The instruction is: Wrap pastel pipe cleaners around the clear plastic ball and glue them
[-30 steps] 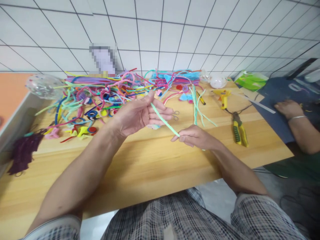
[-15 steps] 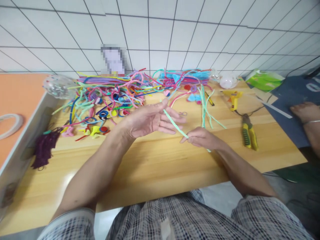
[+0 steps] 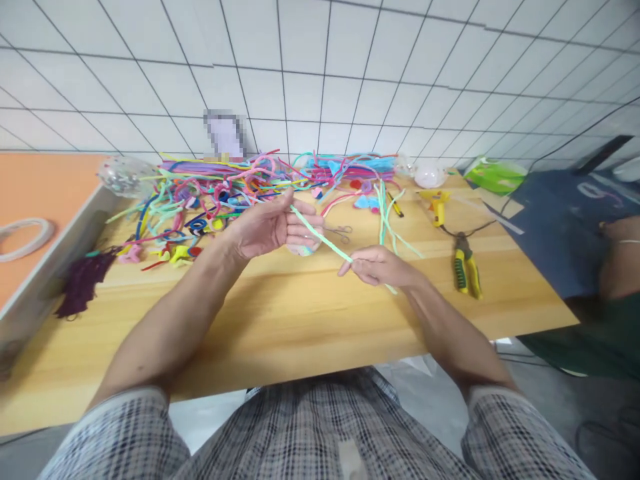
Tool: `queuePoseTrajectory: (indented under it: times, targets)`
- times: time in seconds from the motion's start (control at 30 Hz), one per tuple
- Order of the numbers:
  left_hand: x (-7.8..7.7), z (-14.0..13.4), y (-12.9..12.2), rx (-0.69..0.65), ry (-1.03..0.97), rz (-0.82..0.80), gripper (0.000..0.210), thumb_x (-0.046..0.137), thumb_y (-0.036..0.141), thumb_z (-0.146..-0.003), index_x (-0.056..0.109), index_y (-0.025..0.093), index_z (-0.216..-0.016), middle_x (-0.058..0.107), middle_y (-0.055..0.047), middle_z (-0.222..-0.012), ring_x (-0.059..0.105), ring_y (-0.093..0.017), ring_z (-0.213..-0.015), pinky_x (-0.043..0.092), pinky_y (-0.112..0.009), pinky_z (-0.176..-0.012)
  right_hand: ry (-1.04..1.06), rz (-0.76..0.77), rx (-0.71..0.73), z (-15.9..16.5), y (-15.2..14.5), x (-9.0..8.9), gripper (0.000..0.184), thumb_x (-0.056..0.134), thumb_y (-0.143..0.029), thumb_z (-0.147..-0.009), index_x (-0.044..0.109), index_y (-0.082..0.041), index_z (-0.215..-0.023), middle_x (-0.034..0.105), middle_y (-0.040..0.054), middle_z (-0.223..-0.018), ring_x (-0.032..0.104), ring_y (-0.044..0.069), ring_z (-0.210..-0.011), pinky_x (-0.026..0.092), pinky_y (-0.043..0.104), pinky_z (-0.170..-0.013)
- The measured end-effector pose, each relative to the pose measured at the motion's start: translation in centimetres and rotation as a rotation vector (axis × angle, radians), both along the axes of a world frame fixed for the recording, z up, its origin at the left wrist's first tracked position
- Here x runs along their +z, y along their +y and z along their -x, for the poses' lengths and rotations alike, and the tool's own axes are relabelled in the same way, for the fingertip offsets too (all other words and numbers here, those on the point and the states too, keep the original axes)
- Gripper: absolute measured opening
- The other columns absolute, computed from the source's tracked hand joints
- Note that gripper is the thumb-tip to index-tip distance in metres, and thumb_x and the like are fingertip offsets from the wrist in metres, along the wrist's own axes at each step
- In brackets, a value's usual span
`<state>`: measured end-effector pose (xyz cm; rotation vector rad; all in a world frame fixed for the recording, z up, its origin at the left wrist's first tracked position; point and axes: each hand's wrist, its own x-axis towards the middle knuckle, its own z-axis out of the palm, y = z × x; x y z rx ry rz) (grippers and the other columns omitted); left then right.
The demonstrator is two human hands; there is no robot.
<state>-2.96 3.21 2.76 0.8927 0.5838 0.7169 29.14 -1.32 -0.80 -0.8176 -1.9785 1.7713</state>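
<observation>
Starting at left on the bench with a purple tassel, then a far-side tangle of pipe cleaners. Holding out the left hand, fingers loosely extended, partly covering a shiny disc. Keeping above the bench a mint-green pipe cleaner, slanting nearly straight from far left, before those fingers, to near right, pinched by the right hand. Farther right, reaching loose green strands, a glue gun, then pliers, handles pointing near.

A yellow plastic glue gun lies near yellow-and-green-handled pliers on the pale wooden desk; a white ring-shaped roll rests on an orange surface.
</observation>
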Motion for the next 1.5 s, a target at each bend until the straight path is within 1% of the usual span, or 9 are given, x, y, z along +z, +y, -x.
queuePoseTrajectory:
  times: [0.23, 0.47, 0.6, 0.8, 1.03, 1.13, 1.2, 1.3, 1.5]
  targets:
    - [0.8, -0.6, 0.0, 0.314, 0.027, -0.05, 0.058, 0.058, 0.069, -0.114, 0.08, 0.016, -0.123, 0.089, -0.017, -0.121, 0.09, -0.027, -0.1, 0.075, -0.033, -0.082, 0.016, -0.071, -0.295, 0.1, 1.1, 0.4, 0.059, 0.069, -0.072, -0.101, 0.081, -0.015, -0.107, 0.051, -0.009, -0.053, 0.04, 0.01, -0.052, 0.034, 0.028, -0.061]
    - [0.2, 0.8, 1.4, 0.621, 0.071, -0.081, 0.04, 0.063, 0.055, -0.114, 0.08, 0.021, -0.104, 0.088, -0.006, -0.102, 0.085, -0.021, -0.086, 0.071, -0.029, -0.071, -0.076, -0.251, -0.672, -1.9, 3.8, -0.5, 0.063, 0.061, -0.075, -0.099, 0.081, -0.016, -0.108, 0.05, -0.0069, -0.054, 0.039, 0.013, -0.053, 0.037, 0.028, -0.06]
    - [-0.7, 1.9, 2.1, 0.658, 0.115, -0.121, 0.025, 0.07, 0.045, -0.109, 0.079, 0.025, -0.098, 0.085, 0.002, -0.093, 0.077, -0.02, -0.089, 0.064, -0.032, -0.076, -0.381, -0.46, -0.938, -3.8, 6.3, -1.9, 0.056, 0.046, -0.061, -0.11, 0.081, -0.018, -0.106, 0.062, -0.0008, -0.066, 0.056, 0.017, -0.065, 0.046, 0.03, -0.069]
    - [-0.8, 1.9, 2.0, 0.629, 0.199, -0.184, 0.02, 0.069, 0.042, -0.107, 0.076, 0.025, -0.097, 0.08, 0.007, -0.087, 0.069, -0.016, -0.087, 0.057, -0.031, -0.081, -0.575, -0.598, -1.097, -5.7, 8.0, -3.9, 0.037, 0.064, -0.051, -0.103, 0.083, -0.02, -0.112, 0.081, 0.0157, -0.118, 0.071, 0.033, -0.116, 0.053, 0.047, -0.108]
    - [-1.5, 1.8, 1.7, 0.881, 0.31, -0.382, 0.023, 0.075, 0.048, -0.099, 0.071, 0.025, -0.099, 0.078, 0.002, -0.097, 0.072, -0.019, -0.092, 0.053, -0.033, -0.082, -0.637, -0.871, -1.043, -6.7, 7.8, -5.0, 0.042, 0.053, -0.049, -0.11, 0.084, -0.021, -0.11, 0.083, 0.0156, -0.112, 0.074, 0.031, -0.101, 0.057, 0.049, -0.101]
    - [-3.8, 1.4, 0.0, 0.765, 0.516, -0.563, 0.045, 0.083, 0.062, -0.094, 0.073, 0.026, -0.119, 0.078, -0.008, -0.126, 0.073, -0.028, -0.119, 0.058, -0.042, -0.1, -0.605, -0.899, -0.976, -6.2, 7.3, -5.1, 0.038, 0.053, -0.047, -0.111, 0.084, -0.024, -0.109, 0.083, 0.0158, -0.112, 0.075, 0.032, -0.103, 0.057, 0.051, -0.102]
    - [-6.0, 1.0, -1.4, 0.666, 0.605, -0.639, 0.084, 0.092, 0.074, -0.081, 0.064, 0.026, -0.144, 0.065, -0.016, -0.159, 0.066, -0.037, -0.141, 0.056, -0.053, -0.115, -0.58, -0.92, -0.929, -5.6, 6.9, -5.2, 0.038, 0.054, -0.046, -0.111, 0.084, -0.025, -0.11, 0.084, 0.0156, -0.111, 0.076, 0.032, -0.103, 0.059, 0.051, -0.1]
    - [-9.4, 0.4, -3.1, 0.609, 0.698, -0.724, 0.117, 0.093, 0.083, -0.075, 0.045, 0.026, -0.165, 0.048, -0.024, -0.174, 0.062, -0.043, -0.148, 0.052, -0.064, -0.122, -0.553, -0.936, -0.881, -4.9, 6.2, -5.4, 0.036, 0.056, -0.046, -0.109, 0.084, -0.023, -0.111, 0.085, 0.0144, -0.112, 0.078, 0.032, -0.105, 0.062, 0.05, -0.099]
    - [-12.1, -0.9, -3.9, 0.577, 0.749, -0.817, 0.107, 0.091, 0.072, -0.086, 0.039, 0.023, -0.166, 0.052, -0.025, -0.167, 0.056, -0.043, -0.156, 0.046, -0.065, -0.132, -0.561, -0.937, -0.807, -3.9, 5.1, -5.1, 0.033, 0.059, -0.046, -0.11, 0.085, -0.027, -0.113, 0.086, 0.012, -0.113, 0.078, 0.032, -0.11, 0.062, 0.051, -0.103]
